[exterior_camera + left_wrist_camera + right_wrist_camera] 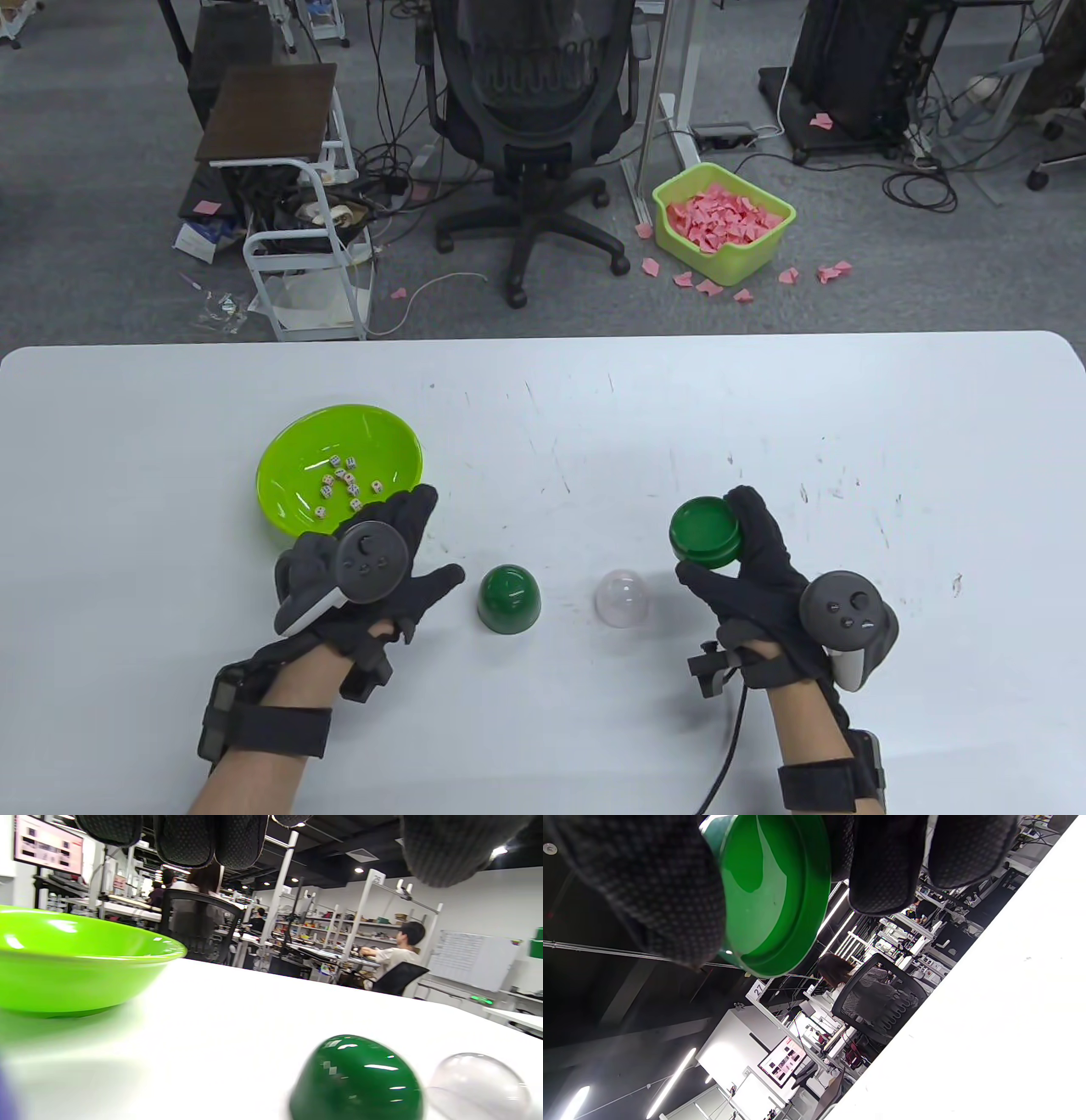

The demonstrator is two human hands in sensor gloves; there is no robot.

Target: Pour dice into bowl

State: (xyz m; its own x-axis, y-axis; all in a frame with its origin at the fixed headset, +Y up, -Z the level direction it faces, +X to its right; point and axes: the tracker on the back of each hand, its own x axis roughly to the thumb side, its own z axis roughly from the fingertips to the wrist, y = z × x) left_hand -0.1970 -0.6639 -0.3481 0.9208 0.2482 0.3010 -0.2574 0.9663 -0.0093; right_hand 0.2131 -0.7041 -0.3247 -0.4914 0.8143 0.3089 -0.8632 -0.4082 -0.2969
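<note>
Near the table's front edge, my hands: both above the surface.
Right hand (764, 577): I hold the green round container (706, 532), its opening tilted up.
Left hand (373, 577): fingers spread, holding nothing, just beside the lime bowl (288, 458).
Dice (344, 484): inside the bowl, toward the table's left.
Between my hands: green dome (509, 599), clear dome (622, 598).

White table (594, 407): bowl (293, 509), two domes (509, 599)
</note>
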